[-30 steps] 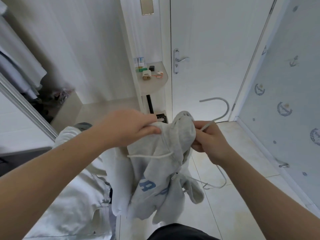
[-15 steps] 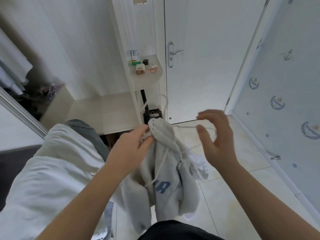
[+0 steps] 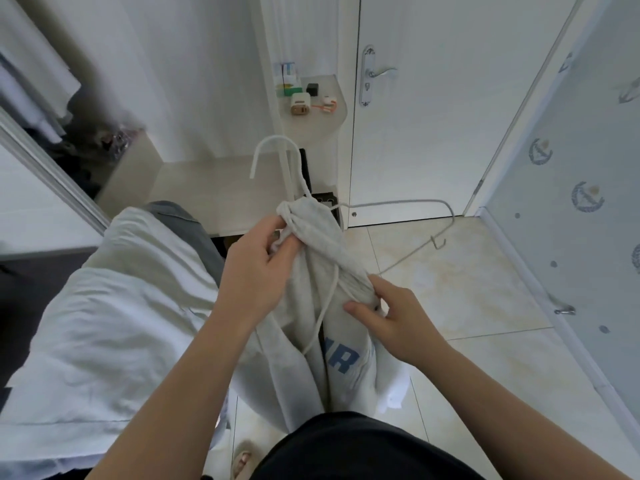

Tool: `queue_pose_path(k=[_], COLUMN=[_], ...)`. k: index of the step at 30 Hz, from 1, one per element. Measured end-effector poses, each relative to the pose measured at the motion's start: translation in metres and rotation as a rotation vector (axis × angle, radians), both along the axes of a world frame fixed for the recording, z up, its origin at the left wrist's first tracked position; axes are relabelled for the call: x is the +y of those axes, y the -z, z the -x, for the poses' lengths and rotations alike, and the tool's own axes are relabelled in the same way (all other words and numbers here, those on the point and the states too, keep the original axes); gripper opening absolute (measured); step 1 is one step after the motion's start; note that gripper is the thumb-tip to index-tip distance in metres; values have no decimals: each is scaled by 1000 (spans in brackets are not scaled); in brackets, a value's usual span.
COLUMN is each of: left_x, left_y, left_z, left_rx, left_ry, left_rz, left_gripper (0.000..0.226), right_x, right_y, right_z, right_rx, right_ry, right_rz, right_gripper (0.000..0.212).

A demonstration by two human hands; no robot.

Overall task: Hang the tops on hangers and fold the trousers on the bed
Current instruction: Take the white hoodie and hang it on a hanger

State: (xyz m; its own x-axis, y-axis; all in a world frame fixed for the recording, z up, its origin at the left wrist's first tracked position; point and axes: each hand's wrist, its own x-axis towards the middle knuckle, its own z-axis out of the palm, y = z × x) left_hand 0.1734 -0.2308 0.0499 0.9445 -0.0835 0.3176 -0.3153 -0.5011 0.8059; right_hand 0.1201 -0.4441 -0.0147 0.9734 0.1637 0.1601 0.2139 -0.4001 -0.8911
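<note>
While the left hand [image 3: 256, 271] has its fingers curled round the bunched neck of a grey top [image 3: 329, 258], the right hand [image 3: 388, 317] pinches the cloth lower down, thumb laid on the front and fingers tucked behind the edge. That top hangs in front of the person at the middle of the frame, above the floor tiles, with blue letters on its chest and a pale cord trailing down the front.

A wire hanger [image 3: 398, 203] is partly inside it. The hook sticks up out of the neck, and one arm pokes out bare to the right. I judge the hanging of this top about half done: the right shoulder is not yet over that arm, and whether the left one is seated is hidden by cloth. Afterwards it has to go on a rail.

No folding shows yet. On the bed [image 3: 104, 306] at the left lies one dark grey-blue garment [image 3: 187, 220], possibly trousers, mostly covered by white bedding.

Count: one top in hand, one hanger, one garment on the bed. Pale clothes [image 3: 34, 81] hang at the upper left, their number unclear.
</note>
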Motion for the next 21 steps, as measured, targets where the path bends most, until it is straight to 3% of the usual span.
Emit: queue_pose_path(k=[5,8,10,12,15,17,19,21], left_x=[0,6,17,33,55,65,72,81], left_y=[12,13,11,8,3,1,0,-3], left_z=[10,16,16,17,18,19,19,18], left_rx=[20,9,28,41,95,145,211,231], left_ry=[18,58,71,94,144,173,188,178], left_rz=[29,24,-15,-63,-130,-172,-181,-168], left_gripper=[8,14,17,27,38,32,17,26], right_x=[-5,-19,-36,-51,-70,-83,-89,-91], right_y=[22,43,61,72,75,71,64,51], right_z=[-8,-20,-28,-35,-44,-49,-50,-49], right_rx=[217,430,488,504,432,307,155,-6], right_ry=[-211,-364,-361,-340,-252,-196,-109,-42], right_rz=[179,438,664,845,957,960,915,818], right_gripper=[29,34,27,36,25,19,24,24])
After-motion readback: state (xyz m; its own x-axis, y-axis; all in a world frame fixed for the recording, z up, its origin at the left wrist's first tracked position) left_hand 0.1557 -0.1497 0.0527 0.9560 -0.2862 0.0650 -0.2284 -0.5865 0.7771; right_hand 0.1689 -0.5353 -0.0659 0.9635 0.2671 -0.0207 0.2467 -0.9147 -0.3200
